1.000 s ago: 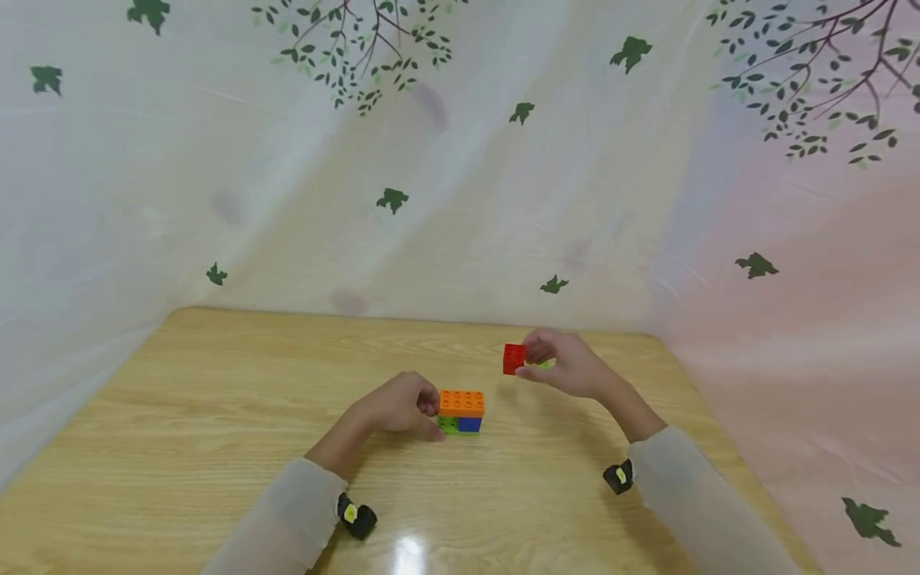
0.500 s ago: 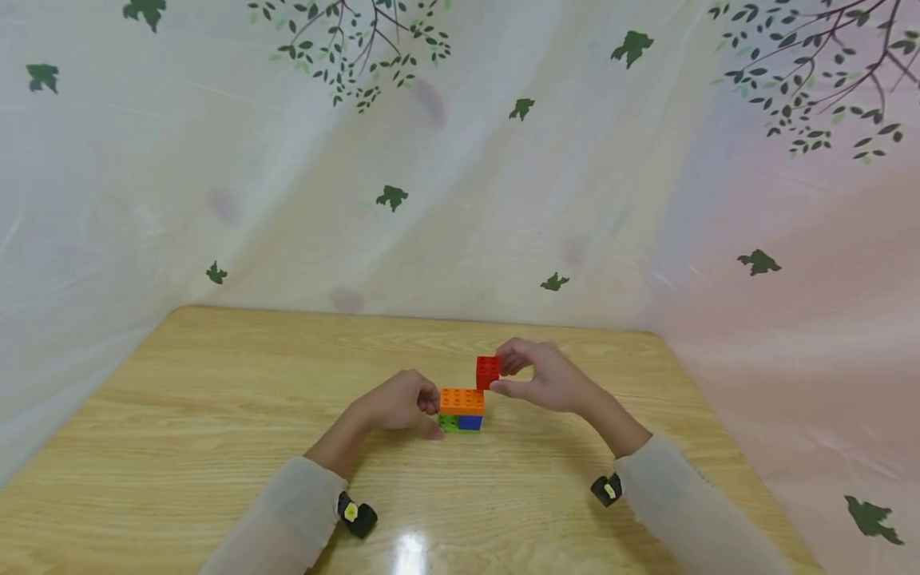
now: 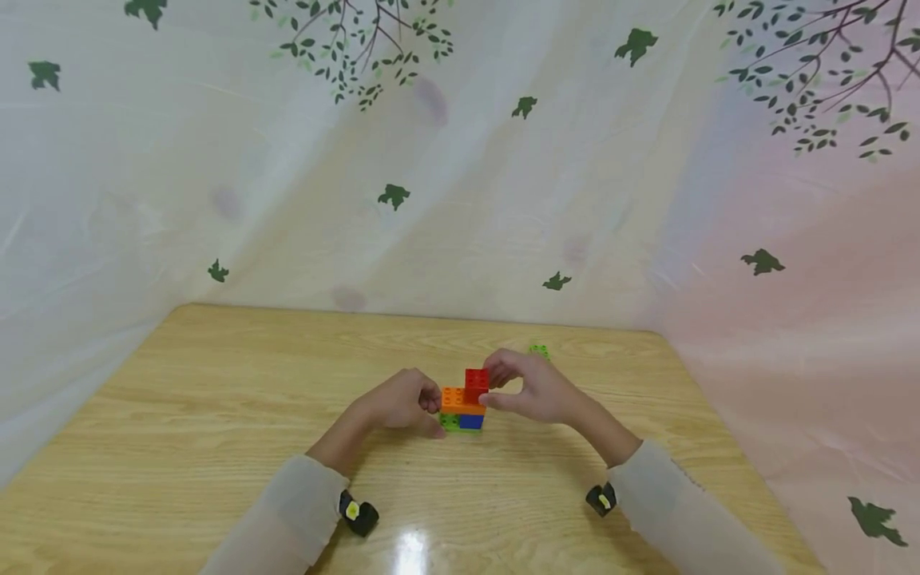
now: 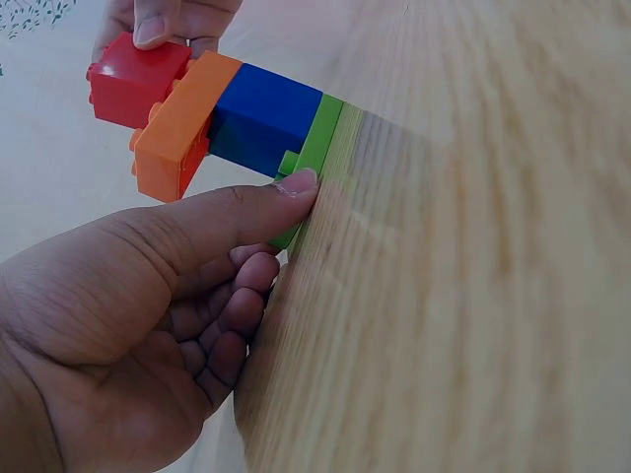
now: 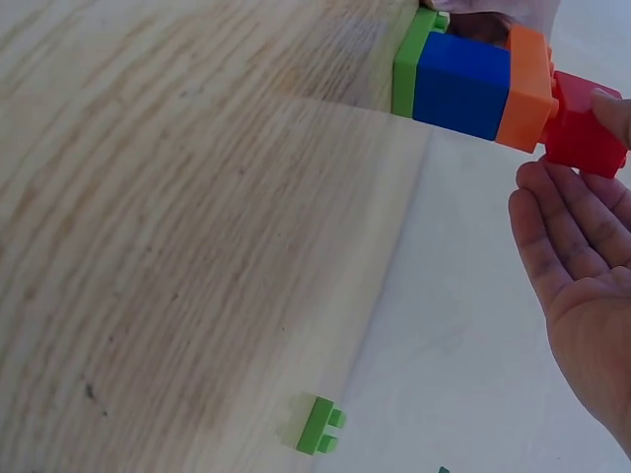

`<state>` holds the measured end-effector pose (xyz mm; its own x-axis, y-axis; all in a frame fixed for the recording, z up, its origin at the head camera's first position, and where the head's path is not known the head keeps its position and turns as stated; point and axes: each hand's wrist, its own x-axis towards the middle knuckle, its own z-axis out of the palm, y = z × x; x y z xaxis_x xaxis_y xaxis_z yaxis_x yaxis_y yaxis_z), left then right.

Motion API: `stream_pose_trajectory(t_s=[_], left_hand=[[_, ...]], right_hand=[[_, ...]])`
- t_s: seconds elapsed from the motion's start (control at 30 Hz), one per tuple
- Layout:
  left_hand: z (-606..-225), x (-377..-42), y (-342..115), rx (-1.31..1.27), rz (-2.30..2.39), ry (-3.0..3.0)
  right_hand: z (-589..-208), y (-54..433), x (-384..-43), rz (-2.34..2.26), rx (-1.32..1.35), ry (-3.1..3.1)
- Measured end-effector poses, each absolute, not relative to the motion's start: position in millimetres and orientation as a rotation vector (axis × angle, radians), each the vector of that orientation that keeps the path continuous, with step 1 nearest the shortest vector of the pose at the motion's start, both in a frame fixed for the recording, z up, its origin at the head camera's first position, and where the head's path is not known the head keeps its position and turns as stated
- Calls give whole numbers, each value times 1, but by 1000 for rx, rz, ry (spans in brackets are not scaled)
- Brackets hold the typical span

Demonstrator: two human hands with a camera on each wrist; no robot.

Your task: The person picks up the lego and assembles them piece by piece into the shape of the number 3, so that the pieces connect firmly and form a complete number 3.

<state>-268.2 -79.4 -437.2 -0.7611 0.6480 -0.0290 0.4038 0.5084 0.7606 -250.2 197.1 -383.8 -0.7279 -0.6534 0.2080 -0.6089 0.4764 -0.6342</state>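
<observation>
A small toy-brick stack stands mid-table. Its flat green brick [image 4: 320,138] lies on the wood, with a blue brick [image 3: 471,422] on its right part and an orange brick [image 3: 452,399] on top, overhanging to the left. My left hand [image 3: 398,402] holds the green brick at its left end, thumb in front. Between thumb and fingers of my right hand [image 3: 535,390] is a red brick [image 3: 476,382], at the right end of the orange one. It looks slightly tilted in the right wrist view; whether it is fully seated I cannot tell.
Behind my right hand lies a loose small green brick [image 3: 539,350], also in the right wrist view. The wooden table [image 3: 251,375] ends at a hanging cloth [image 3: 460,239] with printed leaves and branches at the back and right.
My right hand has carried the red brick left and down onto the right end of the orange brick. The loose green brick is uncovered. My left hand has stayed at the stack.
</observation>
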Motion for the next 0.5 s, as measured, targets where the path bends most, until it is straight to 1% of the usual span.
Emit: stream_pose_trajectory(t_s=[0.5], left_hand=[[-438, -268, -79, 870, 1126, 2431]], right_hand=[[-385, 195, -251, -1088, -1197, 2611]])
